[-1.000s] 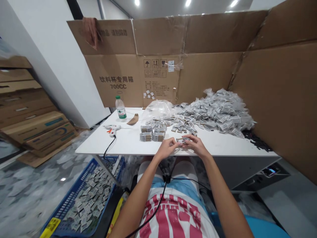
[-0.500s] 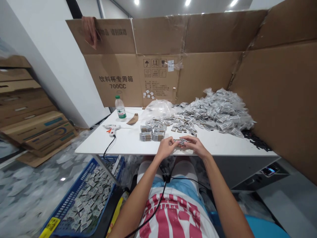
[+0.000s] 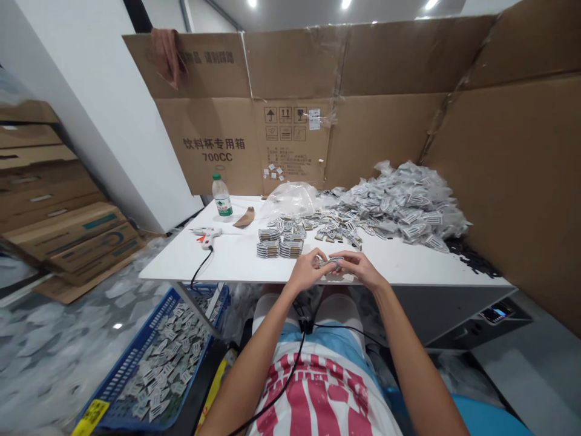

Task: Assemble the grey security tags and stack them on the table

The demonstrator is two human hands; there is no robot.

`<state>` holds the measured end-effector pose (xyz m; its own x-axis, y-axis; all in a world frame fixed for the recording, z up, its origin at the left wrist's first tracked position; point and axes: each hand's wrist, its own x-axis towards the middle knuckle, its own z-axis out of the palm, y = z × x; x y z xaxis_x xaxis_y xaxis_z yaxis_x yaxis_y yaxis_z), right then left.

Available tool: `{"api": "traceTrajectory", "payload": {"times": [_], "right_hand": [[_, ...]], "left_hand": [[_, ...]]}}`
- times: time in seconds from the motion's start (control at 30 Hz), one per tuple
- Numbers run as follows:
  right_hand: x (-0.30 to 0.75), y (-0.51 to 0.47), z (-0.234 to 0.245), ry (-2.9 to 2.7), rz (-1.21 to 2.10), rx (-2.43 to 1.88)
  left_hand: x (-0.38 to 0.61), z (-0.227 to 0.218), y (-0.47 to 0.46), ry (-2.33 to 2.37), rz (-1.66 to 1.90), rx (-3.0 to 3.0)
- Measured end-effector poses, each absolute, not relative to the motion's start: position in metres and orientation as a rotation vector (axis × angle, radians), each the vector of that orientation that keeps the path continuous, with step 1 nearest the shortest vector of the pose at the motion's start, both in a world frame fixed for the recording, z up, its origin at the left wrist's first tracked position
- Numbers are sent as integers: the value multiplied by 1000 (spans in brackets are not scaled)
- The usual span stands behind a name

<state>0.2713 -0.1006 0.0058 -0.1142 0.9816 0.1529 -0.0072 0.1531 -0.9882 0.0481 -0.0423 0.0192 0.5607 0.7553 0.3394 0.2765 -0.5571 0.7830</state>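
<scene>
Between my two hands, over the front edge of the white table, is a small flat grey-and-white piece. My left hand pinches it from the left, and my right hand grips its right side. The fingers cover much of the piece, so its details are hidden. Just left of my hands stand neat stacks of like pieces. Behind the hands lie loose pieces, spread across the tabletop.
A large heap of bagged pieces fills the back right, beside small black parts. To the left are a glue gun, a bottle and a brown curved object. Cardboard walls enclose the table; a blue basket of pieces stands below.
My fingers have shifted slightly around the small piece, which now sits a little lower and flatter between them. The stacks look the same.
</scene>
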Motion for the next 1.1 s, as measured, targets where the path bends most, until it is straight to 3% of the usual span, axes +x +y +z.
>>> {"api": "traceTrajectory", "payload": {"times": [1.1], "right_hand": [[268, -94, 3, -1126, 1252, -1017]], "left_hand": [[56, 15, -45, 897, 881, 2284]]}}
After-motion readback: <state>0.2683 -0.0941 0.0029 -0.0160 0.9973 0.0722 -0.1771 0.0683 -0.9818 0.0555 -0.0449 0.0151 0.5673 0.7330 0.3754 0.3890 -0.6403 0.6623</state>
